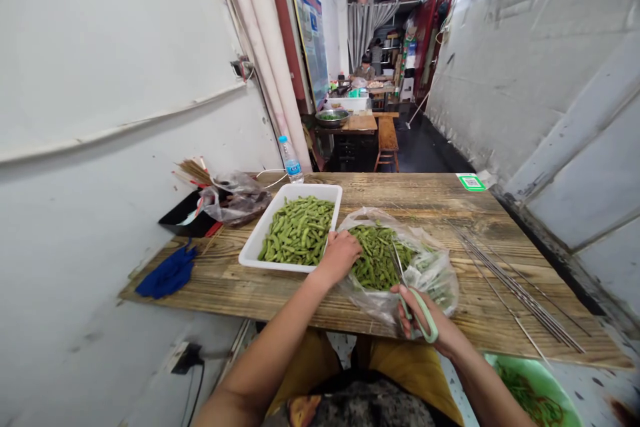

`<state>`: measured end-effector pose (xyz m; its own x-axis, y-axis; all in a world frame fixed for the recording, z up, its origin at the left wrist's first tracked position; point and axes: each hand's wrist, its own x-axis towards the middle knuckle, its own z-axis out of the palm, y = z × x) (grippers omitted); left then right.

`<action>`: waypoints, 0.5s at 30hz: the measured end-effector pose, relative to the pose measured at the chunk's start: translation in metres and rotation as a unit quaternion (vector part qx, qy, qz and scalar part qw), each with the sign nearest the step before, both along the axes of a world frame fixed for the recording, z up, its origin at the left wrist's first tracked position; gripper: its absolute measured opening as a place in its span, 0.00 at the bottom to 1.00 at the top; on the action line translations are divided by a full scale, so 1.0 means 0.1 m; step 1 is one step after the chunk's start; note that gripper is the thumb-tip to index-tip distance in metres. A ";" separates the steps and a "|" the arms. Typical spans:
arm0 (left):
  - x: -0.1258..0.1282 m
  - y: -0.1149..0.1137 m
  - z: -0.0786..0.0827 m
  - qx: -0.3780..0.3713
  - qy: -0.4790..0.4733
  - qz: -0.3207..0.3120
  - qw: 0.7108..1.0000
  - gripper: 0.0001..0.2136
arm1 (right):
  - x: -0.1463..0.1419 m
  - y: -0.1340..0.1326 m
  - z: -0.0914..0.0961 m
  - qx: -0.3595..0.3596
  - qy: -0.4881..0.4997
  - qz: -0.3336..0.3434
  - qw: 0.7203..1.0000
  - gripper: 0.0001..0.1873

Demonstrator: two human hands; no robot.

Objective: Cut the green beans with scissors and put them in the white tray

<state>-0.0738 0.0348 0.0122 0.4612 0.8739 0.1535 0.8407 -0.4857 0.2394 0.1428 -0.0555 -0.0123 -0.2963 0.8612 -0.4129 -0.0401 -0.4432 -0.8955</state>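
My right hand (417, 310) grips a pair of scissors (425, 320) with pale green handles, its fingers through the loops. The metal blades point up and away over a clear plastic bag (440, 273) holding green edamame pods (375, 257). At the bag's left edge is my left hand (343, 253), its fingers curled in by the pods; whatever they hold is hidden. Just left of that hand stands a white plastic tray (245, 259), filled with more edamame pods (300, 230).
Metal skewers (515, 287) lie on the wooden table (240, 290) at right. At left are a blue cloth (167, 273), a black box (183, 213) and a plastic bag (237, 197). A water bottle (291, 160) stands behind the tray. A green basin (540, 390) sits below, right. A person (367, 69) is far back.
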 end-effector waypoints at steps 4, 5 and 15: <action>0.01 -0.01 0.05 -0.010 -0.089 -0.008 0.996 0.08 | -0.05 -0.01 -0.02 0.021 -0.012 0.032 0.999 0.23; 0.04 -0.02 0.05 -0.032 -0.132 -0.005 0.991 0.08 | -0.06 0.00 -0.03 0.028 -0.015 0.042 0.999 0.23; 0.31 -0.11 -0.06 -0.400 -0.526 0.100 0.744 0.07 | -0.08 0.05 -0.17 0.090 -0.061 0.070 0.992 0.24</action>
